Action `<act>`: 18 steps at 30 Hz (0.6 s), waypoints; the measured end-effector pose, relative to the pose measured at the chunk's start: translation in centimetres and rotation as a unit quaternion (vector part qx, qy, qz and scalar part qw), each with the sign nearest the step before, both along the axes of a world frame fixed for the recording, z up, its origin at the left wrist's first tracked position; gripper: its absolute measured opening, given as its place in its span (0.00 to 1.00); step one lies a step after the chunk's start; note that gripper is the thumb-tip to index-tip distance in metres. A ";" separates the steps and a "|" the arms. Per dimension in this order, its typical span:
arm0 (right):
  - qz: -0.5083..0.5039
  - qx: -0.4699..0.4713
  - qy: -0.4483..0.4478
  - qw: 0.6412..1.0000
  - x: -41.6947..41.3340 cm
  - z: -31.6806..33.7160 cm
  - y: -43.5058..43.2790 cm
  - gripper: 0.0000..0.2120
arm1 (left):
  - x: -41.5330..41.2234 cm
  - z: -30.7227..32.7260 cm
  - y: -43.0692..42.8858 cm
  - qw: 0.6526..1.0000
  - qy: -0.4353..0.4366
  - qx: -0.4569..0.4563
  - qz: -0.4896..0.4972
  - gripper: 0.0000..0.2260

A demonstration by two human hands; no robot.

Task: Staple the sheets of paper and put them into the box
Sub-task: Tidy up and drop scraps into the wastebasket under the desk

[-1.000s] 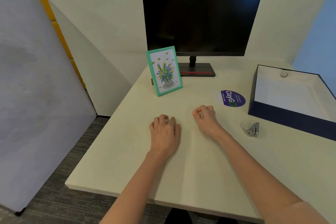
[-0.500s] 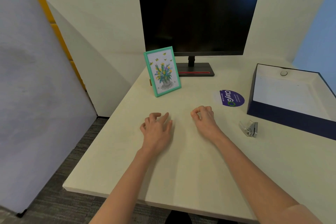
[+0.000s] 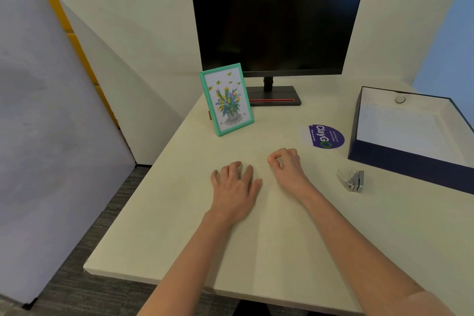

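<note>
My left hand [image 3: 234,188] lies palm down on the cream table [image 3: 179,226], fingers straight and a little spread. Beside it, my right hand [image 3: 287,165] rests on the table with its fingers curled under and the thumb near the index finger, holding nothing. A small clear and silver stapler [image 3: 351,180] sits to the right of my right hand, apart from it. Further right stands an open navy box [image 3: 410,164] with a white inside. White paper [image 3: 400,131] lies flat in the box.
A black monitor [image 3: 277,20] stands at the back of the table. A green-framed flower picture [image 3: 227,99] leans in front of it. A purple round sticker [image 3: 324,136] lies near the box. A small round object [image 3: 400,99] sits in the box's far end. A grey panel [image 3: 51,123] stands at the left.
My left hand's fingers have straightened from a curl and lie flatter on the table. My right hand has stayed curled in place.
</note>
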State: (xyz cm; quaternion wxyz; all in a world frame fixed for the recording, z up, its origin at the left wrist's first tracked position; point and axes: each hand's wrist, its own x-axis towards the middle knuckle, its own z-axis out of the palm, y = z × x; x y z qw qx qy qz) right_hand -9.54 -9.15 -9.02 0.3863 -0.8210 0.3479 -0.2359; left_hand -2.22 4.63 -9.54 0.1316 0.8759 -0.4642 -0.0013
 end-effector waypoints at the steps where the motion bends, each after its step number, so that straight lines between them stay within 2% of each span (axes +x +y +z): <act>1: 0.001 0.001 0.002 1.000 0.0 0.0 0.0 0.08 | -0.1 0.0 -0.4 1.000 -0.001 0.006 -0.003 0.35; 4: 0.005 -0.002 0.006 1.000 0.0 -0.1 -0.1 0.08 | 0.0 0.3 -1.0 0.999 0.047 -0.023 0.007 0.21; 6: 0.008 -0.004 0.006 1.000 -0.1 -0.2 -0.1 0.07 | 0.5 0.8 -1.1 0.986 0.120 -0.112 0.040 0.15; 8: 0.012 -0.005 0.008 1.000 -0.1 -0.3 -0.1 0.07 | 1.6 1.4 -1.1 0.946 0.219 -0.223 0.090 0.14; 10: 0.013 -0.002 0.005 1.000 -0.1 -0.2 -0.2 0.07 | 2.6 2.0 -1.0 0.905 0.295 -0.281 0.122 0.15; 15: 0.016 -0.007 0.009 1.000 0.0 -0.2 -0.2 0.08 | 4.0 2.2 -1.0 0.880 0.345 -0.299 0.131 0.11; 18: 0.015 -0.006 0.008 1.000 0.0 -0.2 -0.2 0.08 | 4.1 2.1 -1.1 0.879 0.341 -0.306 0.129 0.08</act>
